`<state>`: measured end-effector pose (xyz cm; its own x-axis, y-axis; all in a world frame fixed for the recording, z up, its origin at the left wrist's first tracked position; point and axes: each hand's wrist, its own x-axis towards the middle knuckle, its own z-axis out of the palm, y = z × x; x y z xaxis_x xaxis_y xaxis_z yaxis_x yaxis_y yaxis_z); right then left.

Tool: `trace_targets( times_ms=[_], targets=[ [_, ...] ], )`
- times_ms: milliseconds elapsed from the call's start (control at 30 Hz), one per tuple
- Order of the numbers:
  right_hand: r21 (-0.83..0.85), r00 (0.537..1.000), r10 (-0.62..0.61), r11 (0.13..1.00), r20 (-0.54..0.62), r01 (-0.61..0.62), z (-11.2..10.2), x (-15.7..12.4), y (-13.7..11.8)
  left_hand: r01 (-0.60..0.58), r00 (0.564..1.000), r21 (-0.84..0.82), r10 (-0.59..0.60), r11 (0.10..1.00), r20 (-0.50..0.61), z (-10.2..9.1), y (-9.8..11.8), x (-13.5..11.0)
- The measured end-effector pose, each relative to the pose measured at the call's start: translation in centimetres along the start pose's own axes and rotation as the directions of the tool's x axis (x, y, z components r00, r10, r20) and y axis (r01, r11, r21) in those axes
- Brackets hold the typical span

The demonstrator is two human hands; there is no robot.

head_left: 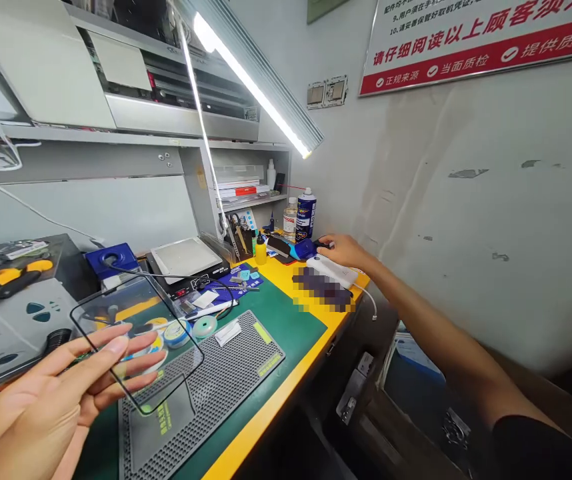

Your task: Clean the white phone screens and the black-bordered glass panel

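Glass (169,360), one: lifted clear, pinched between left hand's (61,393) thumb and fingers, not yet laid on the mat (226,370) beyond them; right hand's (343,252) fingers, grip unclear, were just past the white box (332,271).

One left hand (61,397) and one right hand (341,251), making two hands; one clear black-rimmed panel (179,370). On the tabletop (279,400): one grey perforated mat (221,393) near the front edge; toward the far right corner, one aerosol can (306,215), one clear bottle (290,221) and one yellow bottle (261,251). Above, two wall sockets (337,91), one tube lamp (261,83), one sign (466,57).
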<state>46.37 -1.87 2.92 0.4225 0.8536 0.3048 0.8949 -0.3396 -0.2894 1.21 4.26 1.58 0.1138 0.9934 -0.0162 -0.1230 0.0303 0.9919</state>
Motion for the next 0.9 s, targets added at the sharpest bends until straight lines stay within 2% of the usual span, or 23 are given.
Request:
trace_targets(
  times_ms=[267, 367, 467, 567, 700, 800, 900],
  targets=[
    [-0.064, 0.985, -0.1, 0.992, 0.143, 0.11, 0.4, 3.8, -2.0, 0.023, 0.999, -0.018, -0.022, 1.0, 0.023, -0.1, 0.4, -0.4],
    [-0.087, 0.97, -0.106, 0.988, 0.219, 0.127, 1.0, 5.4, -2.2, 0.015, 1.0, -0.015, -0.014, 1.0, 0.025, 0.2, 0.6, -0.8],
    [-0.11, 0.967, -0.093, 0.987, 0.239, 0.122, 1.2, 6.4, -2.2, 0.006, 1.0, -0.015, -0.006, 1.0, 0.025, 0.4, 0.8, -1.0],
    [-0.122, 0.977, -0.084, 0.987, 0.196, 0.109, 0.8, 6.5, -2.3, -0.011, 1.0, -0.016, 0.011, 1.0, 0.029, 0.3, 0.8, -1.1],
    [-0.096, 0.993, -0.088, 0.991, 0.08, 0.095, -0.6, 5.1, -2.9, -0.04, 0.999, -0.036, 0.041, 0.999, 0.029, 0.0, 0.7, -1.0],
    [-0.035, 0.994, -0.108, 0.994, -0.015, 0.108, -1.8, 3.9, -4.3, -0.113, 0.993, -0.065, 0.112, 0.991, -0.027, -0.4, 0.9, -0.9],
    [0.042, 0.983, -0.179, 0.983, -0.045, 0.181, -2.4, 3.2, -6.6, -0.178, 0.981, -0.098, 0.169, 0.979, -0.099, -0.7, 1.2, -0.8]
  ],
)
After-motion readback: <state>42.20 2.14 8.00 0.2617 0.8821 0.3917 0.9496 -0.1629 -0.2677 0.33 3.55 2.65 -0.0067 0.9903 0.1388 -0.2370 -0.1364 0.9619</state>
